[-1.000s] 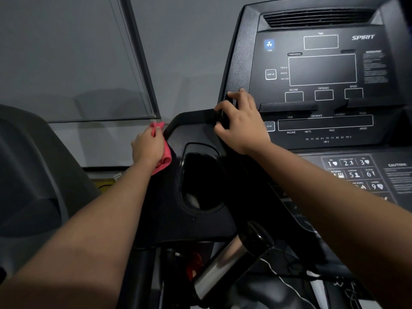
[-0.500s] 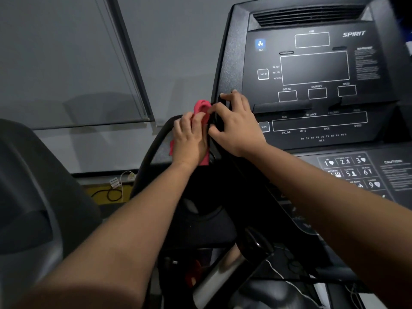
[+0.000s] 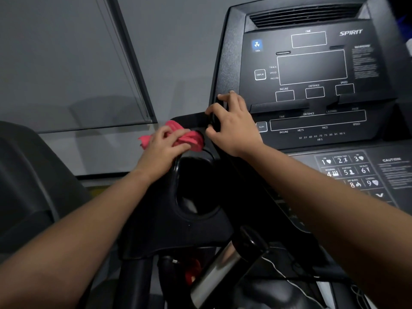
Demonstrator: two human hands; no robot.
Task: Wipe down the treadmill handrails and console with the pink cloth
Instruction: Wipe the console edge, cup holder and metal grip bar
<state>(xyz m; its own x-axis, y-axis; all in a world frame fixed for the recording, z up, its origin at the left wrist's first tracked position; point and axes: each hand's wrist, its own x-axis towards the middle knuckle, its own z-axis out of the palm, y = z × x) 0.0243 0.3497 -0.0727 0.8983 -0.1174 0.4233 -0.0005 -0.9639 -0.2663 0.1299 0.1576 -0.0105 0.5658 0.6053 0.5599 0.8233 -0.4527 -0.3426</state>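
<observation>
left hand [image 3: 163, 144] bunches pink cloth [image 3: 189, 137] beside console [image 3: 312, 70] | soft, light; grip mid-wad | right hand [image 3: 234, 126] fingers curled on console's left edge

My left hand [image 3: 163, 144] has open air to its left, over toward the grey wall [image 3: 178, 52], so I can swing out that way. To its right my right hand [image 3: 234, 128] blocks the path, gripping the edge of the console [image 3: 312, 70], which rises steeply behind it. Just below my left hand the cup holder [image 3: 196, 186] opens as a deep recess. Lower down the steel handrail [image 3: 218, 275] and what may be loose cables [image 3: 289, 279] crowd the gap.
</observation>
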